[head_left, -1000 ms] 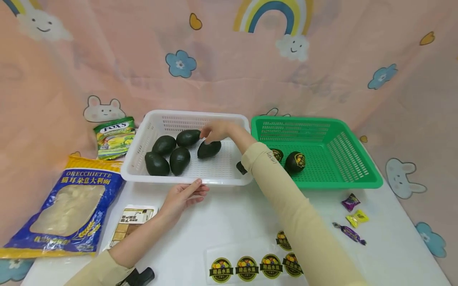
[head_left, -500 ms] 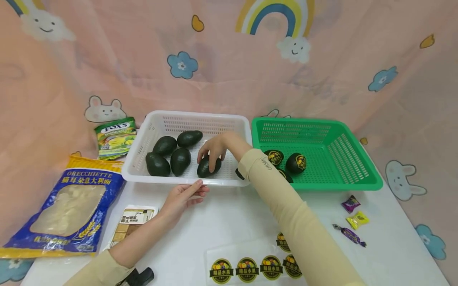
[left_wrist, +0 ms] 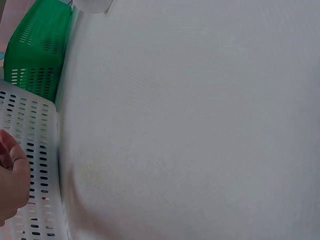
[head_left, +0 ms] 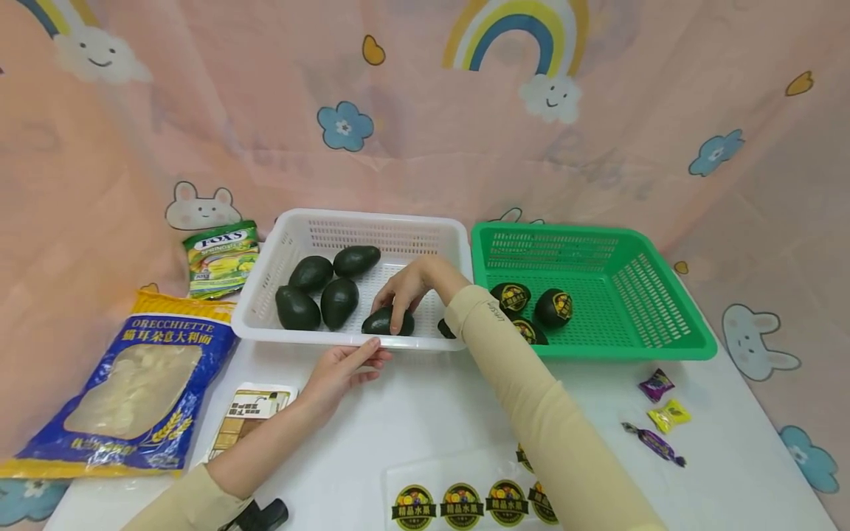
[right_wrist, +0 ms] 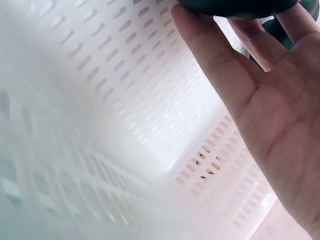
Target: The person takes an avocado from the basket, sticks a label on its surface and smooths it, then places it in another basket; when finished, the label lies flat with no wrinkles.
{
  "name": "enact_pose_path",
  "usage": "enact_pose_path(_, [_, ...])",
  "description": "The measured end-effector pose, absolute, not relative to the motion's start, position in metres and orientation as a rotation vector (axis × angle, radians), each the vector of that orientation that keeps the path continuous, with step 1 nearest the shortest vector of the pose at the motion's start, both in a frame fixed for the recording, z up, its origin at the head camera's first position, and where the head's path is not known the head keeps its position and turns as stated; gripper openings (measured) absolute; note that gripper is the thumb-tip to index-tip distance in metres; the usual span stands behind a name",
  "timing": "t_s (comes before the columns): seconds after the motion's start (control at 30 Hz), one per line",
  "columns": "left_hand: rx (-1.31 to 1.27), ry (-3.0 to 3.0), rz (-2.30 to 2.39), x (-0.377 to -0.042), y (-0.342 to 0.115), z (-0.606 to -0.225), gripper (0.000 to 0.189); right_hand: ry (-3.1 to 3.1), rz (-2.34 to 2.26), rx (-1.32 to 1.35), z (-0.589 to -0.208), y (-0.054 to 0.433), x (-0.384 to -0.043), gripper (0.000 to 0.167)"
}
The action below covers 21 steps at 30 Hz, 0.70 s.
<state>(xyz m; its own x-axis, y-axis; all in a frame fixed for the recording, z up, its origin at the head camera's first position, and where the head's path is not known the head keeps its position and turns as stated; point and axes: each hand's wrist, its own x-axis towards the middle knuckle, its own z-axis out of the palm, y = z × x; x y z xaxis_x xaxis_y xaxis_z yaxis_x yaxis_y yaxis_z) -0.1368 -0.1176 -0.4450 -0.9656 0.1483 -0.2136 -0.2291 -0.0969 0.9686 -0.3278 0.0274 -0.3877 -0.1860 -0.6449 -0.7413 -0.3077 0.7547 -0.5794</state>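
Observation:
My right hand (head_left: 415, 289) reaches into the white basket (head_left: 255, 331) and grips a dark green avocado (head_left: 378, 321) near its front wall. Fingers and thumb curl round the avocado, whose underside (right_wrist: 240, 6) shows at the top of the right wrist view. Several more avocados (head_left: 339, 303) lie in the left half of this basket. My left hand (head_left: 343, 375) holds the basket's front rim, thumb on top and fingers below. The left wrist view catches part of that hand (left_wrist: 14, 187) against the slotted basket wall.
Touching the white basket's right side, a green basket (head_left: 671, 352) holds avocados with round stickers (head_left: 553, 308). A sticker sheet (head_left: 458, 472) lies in front. Wrapped candies (head_left: 669, 416) sit at right; a pasta bag (head_left: 133, 383), candy bag (head_left: 221, 258) and printed card (head_left: 247, 414) at left.
My right hand has come down onto the nearest avocado, closed round it and brought it toward the front wall of the white basket. The left hand stays on the rim.

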Motion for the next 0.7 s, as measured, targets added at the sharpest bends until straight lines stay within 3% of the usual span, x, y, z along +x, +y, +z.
enact_pose_path(0.2, [-0.125, 1.893, 2.140, -0.137, -0.115, -0.443, 0.038, 1.866, -0.394, -0.878, -0.379, 0.031, -0.328, 0.048])
enact_pose_path(0.4, [-0.135, 1.900, 2.122, -0.138, -0.117, -0.442, 0.040, 1.899, -0.612, -0.905, -0.331, 0.046, -0.319, 0.054])
enact_pose_path(0.57, [-0.129, 1.893, 2.131, -0.138, -0.115, -0.442, 0.041, 1.855, -0.766, -1.112, -0.296, 0.090, -0.297, 0.065])
enact_pose_path(0.7, [-0.142, 1.887, 2.148, -0.138, -0.113, -0.443, 0.040, 1.822, -0.844, -1.315, -0.293, 0.134, -0.264, 0.063])
